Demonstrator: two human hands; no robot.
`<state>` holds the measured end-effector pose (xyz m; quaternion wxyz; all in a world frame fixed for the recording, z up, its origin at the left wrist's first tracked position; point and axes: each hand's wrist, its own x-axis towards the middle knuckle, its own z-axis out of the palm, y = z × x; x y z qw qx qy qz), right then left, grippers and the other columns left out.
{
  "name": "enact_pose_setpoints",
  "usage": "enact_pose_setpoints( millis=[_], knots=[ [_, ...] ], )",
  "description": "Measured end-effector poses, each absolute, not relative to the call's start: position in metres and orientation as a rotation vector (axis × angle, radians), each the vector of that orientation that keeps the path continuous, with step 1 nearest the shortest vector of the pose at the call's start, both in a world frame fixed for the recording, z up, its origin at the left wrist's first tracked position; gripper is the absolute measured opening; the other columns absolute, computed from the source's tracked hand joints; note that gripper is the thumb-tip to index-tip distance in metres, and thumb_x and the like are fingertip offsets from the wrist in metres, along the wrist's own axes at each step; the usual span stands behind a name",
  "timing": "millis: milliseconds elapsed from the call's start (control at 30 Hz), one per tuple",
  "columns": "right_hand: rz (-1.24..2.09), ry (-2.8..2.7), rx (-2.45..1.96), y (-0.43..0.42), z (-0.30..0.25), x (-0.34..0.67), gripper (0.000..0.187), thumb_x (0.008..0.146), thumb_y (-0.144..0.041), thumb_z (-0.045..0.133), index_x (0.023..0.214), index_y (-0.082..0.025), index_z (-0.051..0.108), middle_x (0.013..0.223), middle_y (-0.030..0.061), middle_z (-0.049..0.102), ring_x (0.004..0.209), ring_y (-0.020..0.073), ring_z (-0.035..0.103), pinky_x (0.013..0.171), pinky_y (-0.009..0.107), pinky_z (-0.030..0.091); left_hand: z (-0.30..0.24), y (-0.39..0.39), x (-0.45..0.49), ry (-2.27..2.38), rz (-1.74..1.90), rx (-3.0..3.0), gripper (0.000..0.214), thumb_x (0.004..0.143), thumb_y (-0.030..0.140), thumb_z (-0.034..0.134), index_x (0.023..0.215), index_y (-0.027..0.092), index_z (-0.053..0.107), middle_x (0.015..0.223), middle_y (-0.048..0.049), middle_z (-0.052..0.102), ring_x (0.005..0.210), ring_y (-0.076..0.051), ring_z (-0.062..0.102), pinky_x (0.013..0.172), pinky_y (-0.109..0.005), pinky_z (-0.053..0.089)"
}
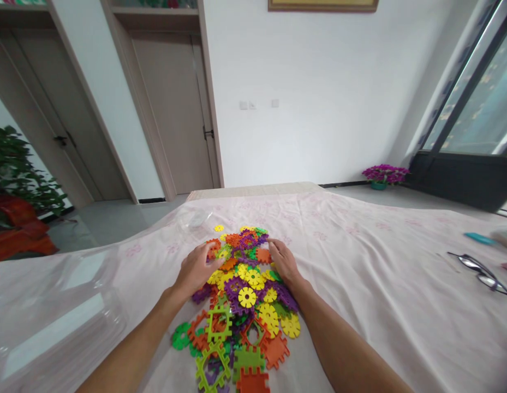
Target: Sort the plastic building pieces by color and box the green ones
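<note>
A long heap of plastic interlocking building pieces (247,297) lies on the cloth-covered bed or table in front of me. Yellow notched discs (291,325) mix with orange, purple and green toothed squares, some of them with cut-out centres. My left hand (199,267) rests against the heap's left side, thumb apart from the fingers. On the opposite side, my right hand (282,263) touches the edge near an orange square (263,255), its fingers stretched forward. Neither hand visibly grips a piece, though some fingertips are hidden.
Clear plastic containers (69,305) stand at the left, and a small transparent one (196,218) sits behind the heap. Eyeglasses (480,273) and a blue object (479,238) lie at the right on the pale flowered cloth (359,289). A yellow disc (219,228) lies apart at the far end.
</note>
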<state>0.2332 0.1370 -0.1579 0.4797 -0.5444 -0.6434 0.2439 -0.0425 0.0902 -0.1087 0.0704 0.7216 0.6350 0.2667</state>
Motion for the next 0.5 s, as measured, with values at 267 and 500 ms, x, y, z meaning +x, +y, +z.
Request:
enact_pose_setpoints(
  millis=[267,500],
  knots=[
    [0.634,-1.847,-1.235,0.132,-0.152,0.230,0.048,0.096,-0.051,0.033,0.094,-0.019,0.069,0.095,0.0056,0.071,0.089,0.0218,0.062,0.084,0.030,0.044,-0.129,0.001,-0.038,1.517,0.393,2.399,0.109,0.063,0.077,0.066,0.154,0.032,0.026,0.162,-0.0163,0.018,0.146,-0.043,0.019,0.113,-0.062,0.027],
    [0.575,-1.893,-1.256,0.129,-0.148,0.227,0.046,0.096,-0.048,0.034,0.072,-0.019,0.061,0.074,0.0025,0.064,0.071,0.0171,0.055,0.069,0.026,0.039,-0.150,-0.044,-0.024,1.293,0.482,2.648,0.115,0.058,0.062,0.079,0.154,0.038,0.021,0.165,-0.0128,0.004,0.144,-0.048,0.021,0.109,-0.067,0.032]
  ],
)
